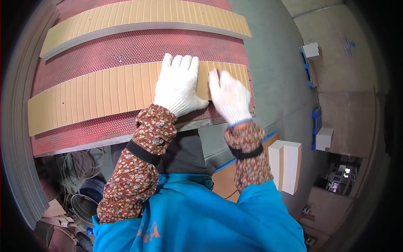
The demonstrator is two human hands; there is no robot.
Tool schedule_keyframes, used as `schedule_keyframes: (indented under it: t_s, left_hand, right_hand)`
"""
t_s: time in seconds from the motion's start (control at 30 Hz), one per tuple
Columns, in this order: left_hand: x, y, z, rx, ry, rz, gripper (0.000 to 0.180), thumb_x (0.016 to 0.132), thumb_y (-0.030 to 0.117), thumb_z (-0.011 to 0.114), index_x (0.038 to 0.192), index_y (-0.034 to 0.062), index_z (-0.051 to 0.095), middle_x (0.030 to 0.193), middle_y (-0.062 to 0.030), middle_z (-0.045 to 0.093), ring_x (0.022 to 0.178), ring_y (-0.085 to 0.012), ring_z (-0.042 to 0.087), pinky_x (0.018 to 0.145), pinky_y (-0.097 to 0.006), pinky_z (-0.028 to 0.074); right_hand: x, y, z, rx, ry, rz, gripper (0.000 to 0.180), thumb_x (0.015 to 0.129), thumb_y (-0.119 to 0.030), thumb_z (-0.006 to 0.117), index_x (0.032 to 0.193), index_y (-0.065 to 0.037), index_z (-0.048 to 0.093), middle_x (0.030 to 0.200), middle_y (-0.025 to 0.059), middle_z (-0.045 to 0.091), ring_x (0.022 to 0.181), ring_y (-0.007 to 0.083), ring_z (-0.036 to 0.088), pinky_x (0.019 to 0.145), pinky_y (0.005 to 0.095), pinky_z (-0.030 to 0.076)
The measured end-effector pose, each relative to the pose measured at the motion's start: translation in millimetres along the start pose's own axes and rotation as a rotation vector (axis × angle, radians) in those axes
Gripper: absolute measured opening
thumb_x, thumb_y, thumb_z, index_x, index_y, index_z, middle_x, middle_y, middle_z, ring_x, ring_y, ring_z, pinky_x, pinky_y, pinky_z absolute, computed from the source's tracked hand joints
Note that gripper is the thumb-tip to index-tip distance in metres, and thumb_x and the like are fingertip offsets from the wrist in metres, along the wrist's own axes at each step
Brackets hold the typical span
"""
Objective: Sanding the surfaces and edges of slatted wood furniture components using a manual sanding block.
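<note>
A long tan board (90, 94) with crosswise grooves lies on a red perforated table mat (121, 52). My left hand (177, 86), in a white knit glove, rests flat on it, fingers together pointing away and thumb out to the right. My right hand (231, 96), gloved too and slightly blurred, is closed over the board's right end. Between its thumb and fingers shows a small dark reddish-brown piece (217, 73), mostly hidden; its kind cannot be made out. Farther back lies a second grooved tan board (142, 16) with a white edge.
Grey ribbed panels (19, 109) line the left side. Below the table's left front are coiled pale hoses (79, 166) and a dark blue bucket (92, 189). White-and-tan blocks (285, 166) stand on a pallet by my right elbow. Other pallets (315, 128) with white pieces stand farther right.
</note>
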State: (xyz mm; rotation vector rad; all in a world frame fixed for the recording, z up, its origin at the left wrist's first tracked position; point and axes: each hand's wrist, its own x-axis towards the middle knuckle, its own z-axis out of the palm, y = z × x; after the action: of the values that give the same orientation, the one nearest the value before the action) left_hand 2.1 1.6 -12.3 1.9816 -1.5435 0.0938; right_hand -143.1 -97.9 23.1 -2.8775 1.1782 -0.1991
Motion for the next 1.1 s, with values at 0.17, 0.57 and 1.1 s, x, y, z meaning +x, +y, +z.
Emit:
schedule_keyframes:
  t_s: [0.17, 0.57, 1.1]
  left_hand:
    - [0.0, 2.1, -0.2, -0.01, -0.001, -0.007, 0.099, 0.063, 0.048, 0.092, 0.138, -0.0073, 0.06, 0.124, -0.0179, 0.065, 0.123, -0.0351, 0.061, 0.124, -0.058, 0.035]
    - [5.1, 2.5, -6.4, -0.005, -0.133, -0.028, 0.11, 0.062, 0.054, 0.092, 0.146, -0.0053, 0.056, 0.135, -0.0192, 0.062, 0.133, -0.0369, 0.057, 0.125, -0.057, 0.032]
    - [1.5, 1.0, -0.8, 0.006, -0.008, -0.011, 0.099, 0.061, 0.049, 0.094, 0.137, -0.0058, 0.06, 0.124, -0.0172, 0.064, 0.125, -0.0353, 0.06, 0.126, -0.058, 0.034]
  right_hand:
    - [-52.4, -11.5, -21.6, 0.014, -0.051, 0.091, 0.041, 0.111, -0.041, 0.056, 0.089, -0.007, 0.063, 0.065, 0.0193, 0.07, 0.062, 0.039, 0.074, 0.057, 0.052, 0.057]
    - [72.0, 6.8, 7.2, 0.008, -0.006, -0.047, 0.049, 0.112, -0.045, 0.048, 0.099, -0.004, 0.072, 0.089, 0.0254, 0.078, 0.087, 0.0437, 0.078, 0.079, 0.0561, 0.062]
    - [1.6, 4.2, -1.1, 0.051, -0.025, 0.042, 0.047, 0.112, -0.043, 0.052, 0.091, -0.005, 0.068, 0.076, 0.0258, 0.073, 0.073, 0.0453, 0.075, 0.068, 0.0576, 0.059]
